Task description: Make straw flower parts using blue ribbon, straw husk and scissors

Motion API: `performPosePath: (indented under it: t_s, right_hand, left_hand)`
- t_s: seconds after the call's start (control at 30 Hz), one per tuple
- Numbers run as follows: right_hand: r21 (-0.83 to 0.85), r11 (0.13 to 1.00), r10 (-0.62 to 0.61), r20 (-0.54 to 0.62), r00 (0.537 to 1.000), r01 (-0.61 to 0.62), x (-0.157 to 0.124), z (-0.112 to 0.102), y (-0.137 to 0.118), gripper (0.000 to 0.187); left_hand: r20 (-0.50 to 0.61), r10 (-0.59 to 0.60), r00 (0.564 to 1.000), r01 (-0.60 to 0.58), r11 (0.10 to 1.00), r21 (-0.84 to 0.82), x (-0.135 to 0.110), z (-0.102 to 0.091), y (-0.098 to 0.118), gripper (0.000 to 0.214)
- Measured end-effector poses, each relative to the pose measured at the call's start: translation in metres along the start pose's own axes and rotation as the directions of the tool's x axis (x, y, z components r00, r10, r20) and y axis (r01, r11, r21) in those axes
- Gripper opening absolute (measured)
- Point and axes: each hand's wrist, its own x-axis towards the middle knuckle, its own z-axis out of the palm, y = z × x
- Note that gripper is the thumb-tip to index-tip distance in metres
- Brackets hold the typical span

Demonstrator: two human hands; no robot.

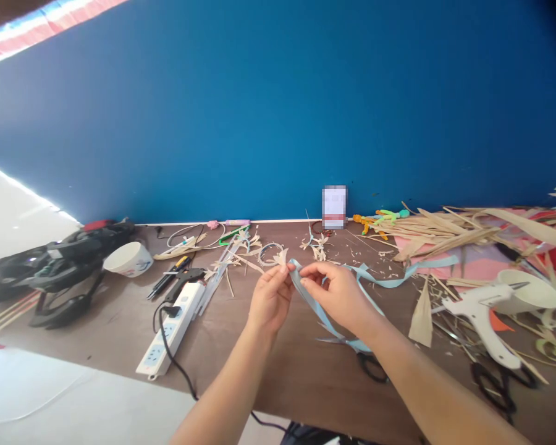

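Note:
Both hands meet over the middle of the brown table [282, 371]. My left hand [269, 298] pinches the near end of a light blue ribbon [389, 281], fingers closed on it. My right hand [336, 290] pinches the same ribbon right beside it. The ribbon loops under my right wrist and trails off to the right across the table. Black-handled scissors [368, 361] lie on the table just under my right forearm.
A white power strip [171, 330] with a black cord lies left of my hands. A white glue gun [484, 315], a white cup [530, 290] and dried leaf strips [435, 232] sit right. A white bowl [127, 258] and black items are far left. A blue wall stands behind.

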Motion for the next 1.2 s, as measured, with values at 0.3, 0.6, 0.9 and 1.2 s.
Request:
performPosePath:
  t_s: [0.3,0.6,0.9,1.2]
  right_hand:
    - [-0.184,0.982,0.031,-0.017,0.999,-0.034,0.006,0.007,0.009,0.006]
    - [0.145,0.984,0.088,0.12,0.989,-0.105,0.01,0.005,0.011,0.006]
    - [0.293,0.95,0.113,0.011,0.994,-0.111,0.016,0.001,0.021,0.009]
    - [0.368,0.923,0.133,-0.027,0.991,-0.114,0.018,0.015,0.027,0.015]
  left_hand:
    - [-0.01,0.021,1.0,-0.021,0.999,0.042,-0.003,-0.001,-0.004,0.005]
    - [-0.073,-0.069,0.995,0.072,0.997,0.035,0.001,-0.005,-0.007,0.006]
    - [0.033,-0.018,0.999,0.013,0.991,0.136,-0.001,-0.008,-0.001,0.009]
    - [0.07,0.089,0.994,-0.106,0.949,0.298,-0.002,-0.006,-0.011,0.011]
